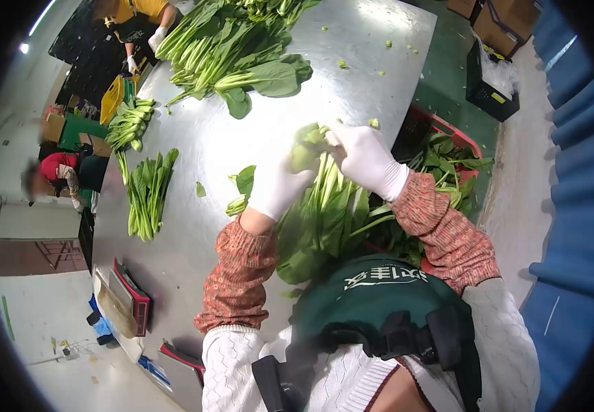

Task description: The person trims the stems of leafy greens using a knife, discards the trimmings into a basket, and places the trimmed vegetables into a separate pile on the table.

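My left hand point(283, 185), in a white glove, is closed around a leafy green point(307, 145), its outline slightly blurred. At that plant's pale end, the fingers of my gloved right hand point(369, 158) are pinched together; exactly which part they grip is partly hidden. Just beneath both hands lies a bunch of leafy greens point(321, 226), stems pointing away from me and leaves toward my apron. Beside my left wrist, a few small stems and leaves point(241, 189) rest on the metal table point(228, 144).
A large pile of greens point(235, 58) covers the far end, with smaller bunches point(151, 196) at left. A red crate point(458, 130) of leaves stands by my right arm. Scales point(132, 295) sit at lower left. Two other people work beyond the table's left side.
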